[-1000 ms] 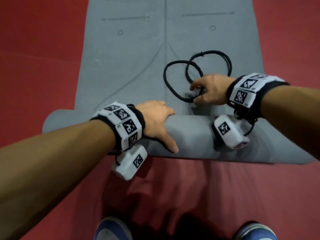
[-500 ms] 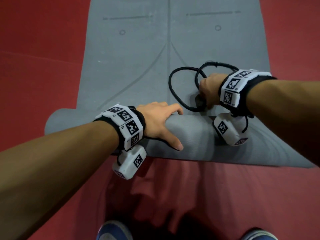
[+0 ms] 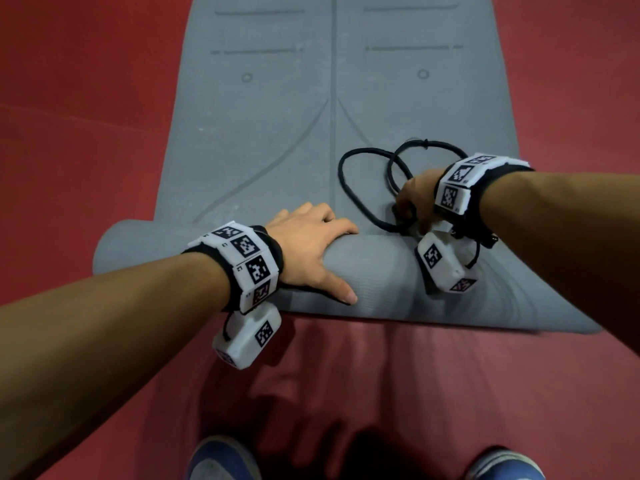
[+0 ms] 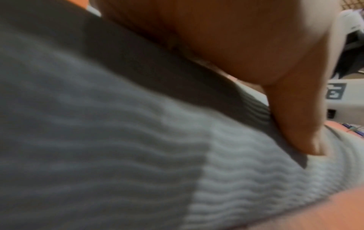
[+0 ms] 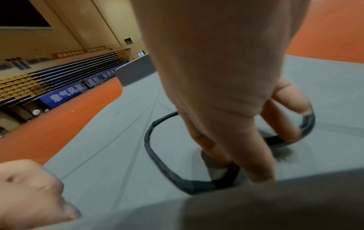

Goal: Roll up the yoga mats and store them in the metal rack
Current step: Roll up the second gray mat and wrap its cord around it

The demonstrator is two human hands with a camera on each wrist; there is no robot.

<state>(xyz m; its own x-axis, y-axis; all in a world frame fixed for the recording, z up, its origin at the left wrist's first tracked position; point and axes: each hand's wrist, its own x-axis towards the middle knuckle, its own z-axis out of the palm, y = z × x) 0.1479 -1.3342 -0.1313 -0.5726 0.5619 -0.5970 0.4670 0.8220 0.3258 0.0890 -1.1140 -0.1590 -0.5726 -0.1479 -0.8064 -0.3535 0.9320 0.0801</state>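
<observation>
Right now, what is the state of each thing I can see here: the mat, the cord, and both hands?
yoga mat: partly rolled at the near end, the rest flat on the red floor.
black cord: looped, lying loose on the flat part of the mat, just beyond the roll.
left hand: fingers spread, pressing on top of the roll.
right hand: fingers curled, pinching the cord.
</observation>
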